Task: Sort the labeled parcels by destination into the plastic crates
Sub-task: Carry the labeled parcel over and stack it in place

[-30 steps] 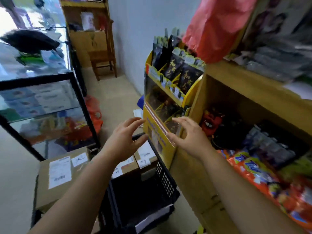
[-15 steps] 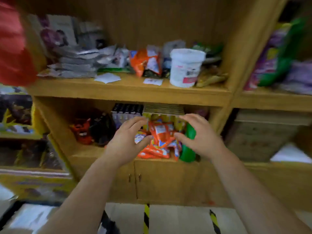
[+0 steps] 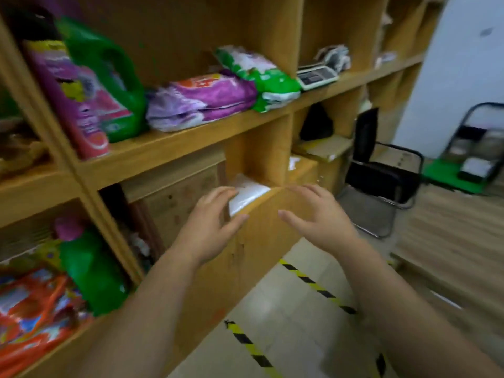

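Swinging right along the shelf (image 3: pixel 177 150), left hand (image 3: pixel 207 225) and right hand (image 3: pixel 319 216) arrive spread, empty, at a white parcel (image 3: pixel 249 193): looks soft, light, slippery; pinch both ends.

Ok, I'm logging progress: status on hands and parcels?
Both open, empty: left hand, right hand. A white packet on the lower shelf beside left hand; contact unclear. No crates in view.
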